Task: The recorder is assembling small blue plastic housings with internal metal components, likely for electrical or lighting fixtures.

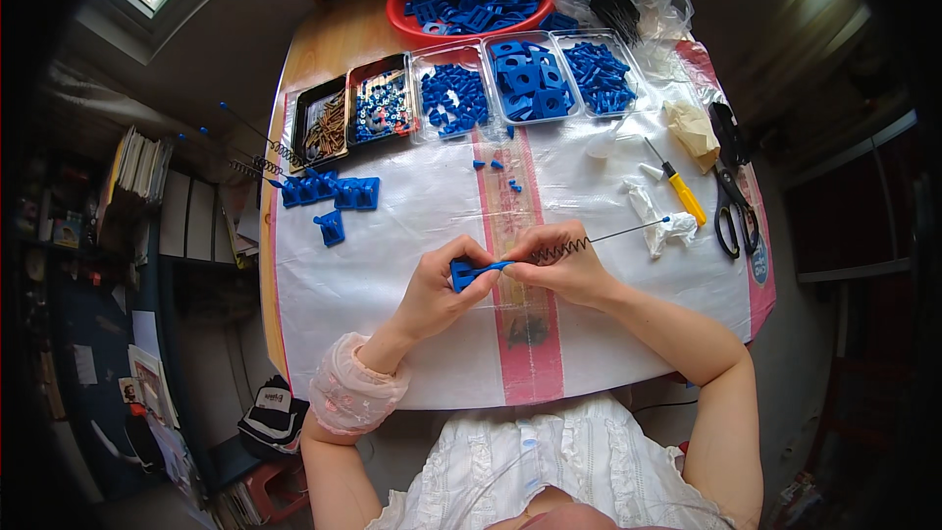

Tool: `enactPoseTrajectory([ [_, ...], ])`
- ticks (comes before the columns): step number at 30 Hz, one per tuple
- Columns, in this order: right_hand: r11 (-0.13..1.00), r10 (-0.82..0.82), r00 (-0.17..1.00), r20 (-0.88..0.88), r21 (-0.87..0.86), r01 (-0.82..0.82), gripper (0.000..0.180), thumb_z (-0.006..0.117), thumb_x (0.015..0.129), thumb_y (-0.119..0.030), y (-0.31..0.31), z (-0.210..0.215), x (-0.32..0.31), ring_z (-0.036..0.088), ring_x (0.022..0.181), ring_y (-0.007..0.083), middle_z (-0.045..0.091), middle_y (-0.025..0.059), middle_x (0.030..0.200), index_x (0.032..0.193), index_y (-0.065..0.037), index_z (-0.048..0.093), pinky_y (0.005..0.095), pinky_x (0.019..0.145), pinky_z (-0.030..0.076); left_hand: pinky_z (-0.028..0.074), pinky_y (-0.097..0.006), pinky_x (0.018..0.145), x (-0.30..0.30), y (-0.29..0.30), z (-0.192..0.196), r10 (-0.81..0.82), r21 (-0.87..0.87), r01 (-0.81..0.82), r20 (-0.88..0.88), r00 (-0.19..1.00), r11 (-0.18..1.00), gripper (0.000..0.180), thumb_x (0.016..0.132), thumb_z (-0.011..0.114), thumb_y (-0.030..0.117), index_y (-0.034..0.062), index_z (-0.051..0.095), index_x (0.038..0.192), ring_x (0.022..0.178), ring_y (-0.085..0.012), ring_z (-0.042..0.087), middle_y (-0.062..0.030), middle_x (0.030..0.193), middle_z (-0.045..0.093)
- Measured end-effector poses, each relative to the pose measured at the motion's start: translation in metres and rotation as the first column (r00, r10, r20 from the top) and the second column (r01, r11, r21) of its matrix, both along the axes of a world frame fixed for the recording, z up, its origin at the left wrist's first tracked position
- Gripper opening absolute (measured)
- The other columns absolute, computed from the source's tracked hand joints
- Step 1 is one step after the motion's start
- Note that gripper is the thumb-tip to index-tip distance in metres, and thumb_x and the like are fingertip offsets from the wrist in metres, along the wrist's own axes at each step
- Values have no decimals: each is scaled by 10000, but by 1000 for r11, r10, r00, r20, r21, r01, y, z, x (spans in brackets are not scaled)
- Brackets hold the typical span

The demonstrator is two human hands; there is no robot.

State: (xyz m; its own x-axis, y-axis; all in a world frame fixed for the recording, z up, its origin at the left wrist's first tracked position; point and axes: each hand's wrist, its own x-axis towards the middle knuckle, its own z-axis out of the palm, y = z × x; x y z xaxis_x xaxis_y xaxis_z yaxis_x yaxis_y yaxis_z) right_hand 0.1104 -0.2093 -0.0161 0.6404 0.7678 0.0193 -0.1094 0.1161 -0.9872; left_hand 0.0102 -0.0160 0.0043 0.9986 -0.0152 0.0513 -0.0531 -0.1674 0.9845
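One white blouse [530,442] fills six o'clock. Near the table's [339,44] centre, left hand [442,280] and right hand [561,270] each pinch one blue piece [459,276] in a closed grip, one black spring [559,251] crossing the right. Three clear boxes [540,122] stand at twelve.

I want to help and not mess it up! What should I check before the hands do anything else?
1. Left hand holding the blue piece: ok.
2. Black spring with the right hand: ok.
3. Spring joined firmly to the blue piece: cannot tell, fingers hide where they meet.
4. Scissors away from both hands: ok, over at the right.
5. Little blue bits tidied up: not ok, a few lie loose on the white sheet.
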Motion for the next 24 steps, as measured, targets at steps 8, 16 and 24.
enactPoseTrajectory([
  [8, 1000, 1, 1000, 5, -15, -1, 90, 763, 813, -30, 0, 1, 1, 607, 706, 32, 690, 9, 784, 881, 20, 729, 185, 617, 474, 433, -220, 616, 0, 1, 0, -3, 9, 3, 10, 1000, 1000, 116, 888, 691, 76, 2, 604, 913, 703, -48, 519, -14, 772, 608],
  [16, 1000, 9, 1000, -26, -30, -10, 69, 741, 799, 32, 0, 7, 0, 592, 727, 60, 669, 33, 807, 865, 26, 722, 207, 630, 445, 399, -197, 595, -1, 0, 0, 2, -16, -2, -6, 1000, 1000, 103, 891, 691, 74, 19, 606, 908, 690, -26, 488, 23, 788, 569],
  [24, 1000, 5, 1000, 12, 4, -5, 78, 751, 816, -13, 0, 2, 1, 606, 716, 35, 690, 9, 796, 883, 23, 734, 189, 621, 472, 396, -200, 591, 0, 0, 0, 2, -5, -2, 0, 1000, 1000, 101, 890, 688, 69, 17, 603, 908, 684, -27, 485, 23, 778, 564],
])
